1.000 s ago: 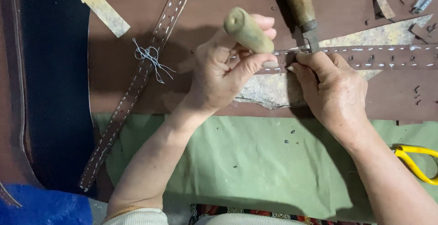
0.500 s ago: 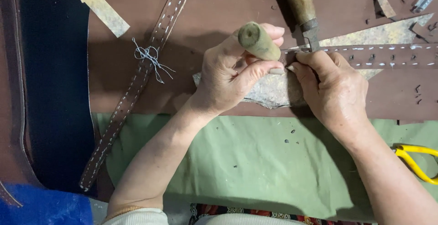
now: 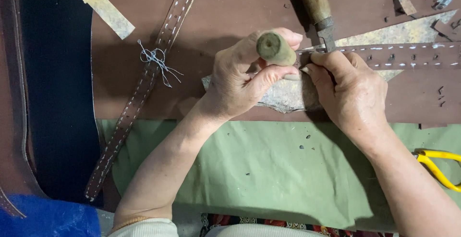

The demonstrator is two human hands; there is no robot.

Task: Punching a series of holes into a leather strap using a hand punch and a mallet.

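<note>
Wooden-handled awl [image 3: 275, 48] sits in the left hand [image 3: 240, 81], fingers wrapped round the handle, round butt end facing the camera, tip hidden behind the thumb. Head view: stitched leather strap [image 3: 398, 56] runs right from the hands across the brown leather sheet [image 3: 230, 21] on the surface; right hand [image 3: 348, 90] presses down on the strap's near end, fingers curled tight on it, fingertips just beside the awl. Under both hands a rough grey stone slab [image 3: 288, 95], partly covered. A hammer [image 3: 314, 1] with wooden handle lies above the hands, head touching the strap's upper edge. Second stitched strap [image 3: 144, 88] lies diagonal at left, with a bundle of pale thread [image 3: 156, 61] on it. Tan strip [image 3: 101, 6] top left. Green cloth [image 3: 269, 170] covers the near part of the surface, dotted with small scraps. Yellow-handled tool [image 3: 439, 165] at right edge, partly cut off. Dark fabric [image 3: 57, 97] along left, blue cloth [image 3: 48, 218] at bottom left corner.
</note>
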